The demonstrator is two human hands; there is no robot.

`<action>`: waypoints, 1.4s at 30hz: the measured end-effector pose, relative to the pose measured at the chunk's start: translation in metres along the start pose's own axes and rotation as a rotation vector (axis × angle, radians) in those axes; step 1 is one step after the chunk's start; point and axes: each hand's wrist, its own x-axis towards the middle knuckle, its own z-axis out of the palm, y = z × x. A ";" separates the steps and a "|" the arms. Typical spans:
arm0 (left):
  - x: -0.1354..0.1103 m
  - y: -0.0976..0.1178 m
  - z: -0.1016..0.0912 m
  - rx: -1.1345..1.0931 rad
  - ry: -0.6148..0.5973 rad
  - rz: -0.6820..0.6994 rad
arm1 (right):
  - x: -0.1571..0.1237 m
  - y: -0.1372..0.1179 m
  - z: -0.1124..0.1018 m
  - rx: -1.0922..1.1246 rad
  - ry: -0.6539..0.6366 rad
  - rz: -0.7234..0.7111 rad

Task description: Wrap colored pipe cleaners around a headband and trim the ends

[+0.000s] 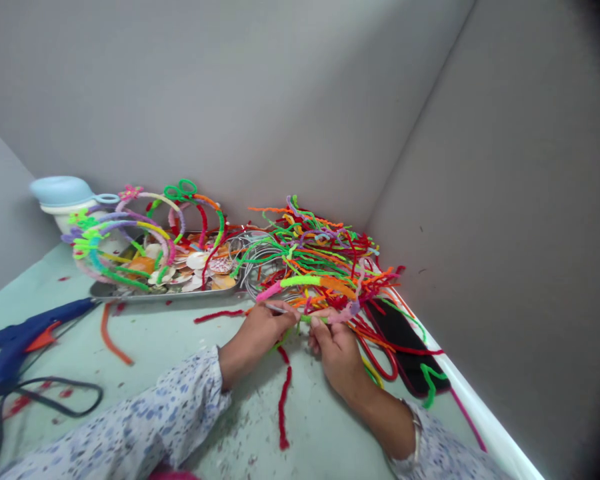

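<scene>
A headband [300,281] wrapped in fuzzy pipe cleaner is held between my hands, its arch pointing away from me. Its wrap runs from pink through lime green and orange to purple and pale pink. My left hand [263,333] is closed on the headband's near left end, where a bare grey stretch shows. With thumb and fingers, my right hand [343,357] pinches the near right part, where a green pipe cleaner [306,319] goes round the band. A loose green end hangs below, partly hidden by my left fingers. Red pipe cleaner pieces [283,407] lie between my forearms.
A metal tray [170,294] holds paper discs and several finished headbands [130,227]. Behind my hands are piled pipe cleaners [310,243] and bare wire hoops [260,260]. A blue glue gun [25,327] lies left, a lidded cup [65,200] behind it, a black phone-like slab [405,353] right.
</scene>
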 end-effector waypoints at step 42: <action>-0.004 0.007 0.001 0.004 -0.051 0.027 | 0.001 -0.004 0.000 0.050 0.014 0.055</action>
